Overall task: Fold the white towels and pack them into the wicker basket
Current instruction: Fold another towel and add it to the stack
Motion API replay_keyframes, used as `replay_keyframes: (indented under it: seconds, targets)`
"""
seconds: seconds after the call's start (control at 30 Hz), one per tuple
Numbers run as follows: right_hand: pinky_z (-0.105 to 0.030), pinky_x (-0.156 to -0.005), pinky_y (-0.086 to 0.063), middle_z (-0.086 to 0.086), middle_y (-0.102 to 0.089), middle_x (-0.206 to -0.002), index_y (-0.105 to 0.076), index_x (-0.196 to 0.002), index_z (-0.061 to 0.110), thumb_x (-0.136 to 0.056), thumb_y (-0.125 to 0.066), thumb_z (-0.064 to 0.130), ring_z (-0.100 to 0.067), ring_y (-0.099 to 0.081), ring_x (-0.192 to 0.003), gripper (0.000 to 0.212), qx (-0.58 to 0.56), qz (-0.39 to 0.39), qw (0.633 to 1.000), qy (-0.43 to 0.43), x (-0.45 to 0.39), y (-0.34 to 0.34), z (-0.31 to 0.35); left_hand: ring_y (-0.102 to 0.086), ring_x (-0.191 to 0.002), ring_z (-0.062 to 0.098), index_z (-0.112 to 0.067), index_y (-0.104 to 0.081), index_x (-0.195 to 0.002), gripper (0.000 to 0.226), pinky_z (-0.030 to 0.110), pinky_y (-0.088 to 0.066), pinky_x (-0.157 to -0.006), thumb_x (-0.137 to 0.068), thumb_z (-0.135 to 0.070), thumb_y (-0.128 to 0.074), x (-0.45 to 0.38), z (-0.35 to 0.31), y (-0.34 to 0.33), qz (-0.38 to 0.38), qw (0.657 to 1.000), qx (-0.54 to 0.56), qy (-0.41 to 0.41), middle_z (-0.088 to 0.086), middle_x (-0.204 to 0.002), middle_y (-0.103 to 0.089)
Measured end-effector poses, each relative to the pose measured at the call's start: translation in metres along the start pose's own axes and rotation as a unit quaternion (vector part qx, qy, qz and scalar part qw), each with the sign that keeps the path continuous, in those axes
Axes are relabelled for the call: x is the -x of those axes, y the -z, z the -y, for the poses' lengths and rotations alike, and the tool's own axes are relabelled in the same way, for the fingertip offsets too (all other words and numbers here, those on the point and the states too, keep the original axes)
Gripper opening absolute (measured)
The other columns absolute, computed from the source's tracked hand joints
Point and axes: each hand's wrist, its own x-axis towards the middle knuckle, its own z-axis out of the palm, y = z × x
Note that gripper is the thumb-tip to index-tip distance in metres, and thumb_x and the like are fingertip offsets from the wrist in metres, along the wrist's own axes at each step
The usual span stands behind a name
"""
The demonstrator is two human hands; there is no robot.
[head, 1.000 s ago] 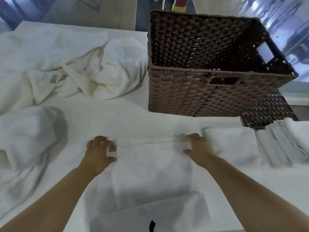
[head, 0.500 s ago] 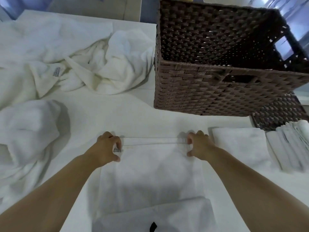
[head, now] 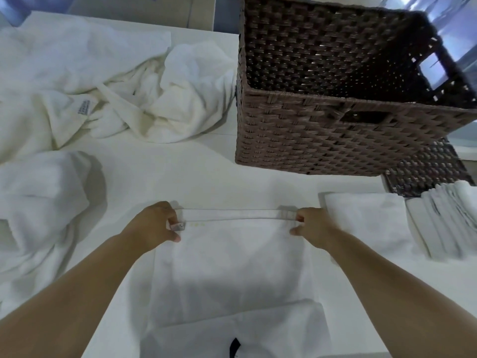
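Observation:
A white towel (head: 232, 259) lies flat on the white table in front of me, its hemmed far edge stretched straight between my hands. My left hand (head: 152, 226) pinches the far left corner, where a small label shows. My right hand (head: 312, 227) pinches the far right corner. The brown wicker basket (head: 322, 125) stands beyond the towel at the upper right, and what shows of its inside holds nothing. A folded white towel (head: 361, 218) lies flat just right of my right hand.
A rumpled heap of white towels (head: 124, 99) fills the far left. Another bunched towel (head: 38, 202) lies at the left edge. A stack of folded towels (head: 444, 220) sits at the right edge beside a second wicker piece (head: 426, 166). White cloth (head: 232, 339) hangs at the bottom.
Both hands have drawn the towel's far edge taut and straight, moving slightly apart. The view has tilted down, so the basket sits higher in frame.

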Motion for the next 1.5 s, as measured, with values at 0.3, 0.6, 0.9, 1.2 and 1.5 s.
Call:
replay_keyframes:
  seconds: [0.3,0.6,0.9,1.2,1.5]
  targets:
    - [-0.024,-0.051,-0.035,0.001,-0.056,-0.077,-0.051,-0.077,0.021,-0.086,-0.067,0.029,-0.015,-0.052,-0.066,0.021,-0.014,-0.042,0.999,0.012,0.004,0.004,-0.006,-0.048,-0.098,0.011,-0.022,-0.055,-0.096,0.043,0.023,-0.037,-0.077,-0.064,-0.013,-0.083,-0.004,0.003,0.002,0.006,1.0,0.01,0.009,-0.004,-0.104,-0.051]
    - [-0.018,-0.052,-0.033,0.0,-0.056,-0.092,-0.057,-0.09,0.019,-0.09,-0.063,0.021,-0.018,-0.052,-0.079,0.006,0.019,-0.039,0.999,0.029,-0.002,0.002,-0.005,-0.05,-0.079,0.013,-0.024,-0.053,-0.081,0.03,0.02,-0.033,-0.057,-0.069,-0.024,-0.081,-0.008,-0.005,0.01,0.061,0.996,-0.055,0.026,-0.007,-0.082,-0.05]
    - [-0.031,-0.072,-0.051,-0.002,-0.063,-0.092,-0.058,-0.082,0.014,-0.08,-0.072,0.026,-0.022,-0.061,-0.083,0.019,0.042,-0.065,0.996,0.048,-0.012,0.002,-0.012,-0.052,-0.082,0.008,-0.028,-0.054,-0.067,0.029,0.014,-0.035,-0.065,-0.065,-0.026,-0.083,-0.009,0.005,0.005,0.027,0.999,-0.005,-0.032,-0.01,-0.094,-0.053]
    - [-0.023,-0.059,-0.044,0.002,-0.063,-0.082,-0.065,-0.08,0.022,-0.083,-0.07,0.03,-0.014,-0.058,-0.072,0.01,-0.021,-0.054,0.996,0.061,0.01,0.022,-0.014,-0.052,-0.069,0.009,-0.031,-0.059,-0.069,0.022,0.021,-0.039,-0.061,-0.069,-0.039,-0.079,0.012,-0.003,0.019,0.003,1.0,-0.009,-0.006,-0.009,-0.079,-0.058]
    - [-0.026,-0.066,-0.047,0.005,-0.065,-0.081,-0.065,-0.071,0.019,-0.079,-0.074,0.025,-0.014,-0.059,-0.076,0.013,-0.068,-0.118,0.986,0.095,0.069,0.048,-0.025,-0.054,-0.074,0.011,-0.032,-0.06,-0.072,0.018,0.022,-0.041,-0.063,-0.072,-0.021,-0.076,0.074,-0.021,0.025,-0.066,0.996,-0.058,-0.007,-0.006,-0.085,-0.064]
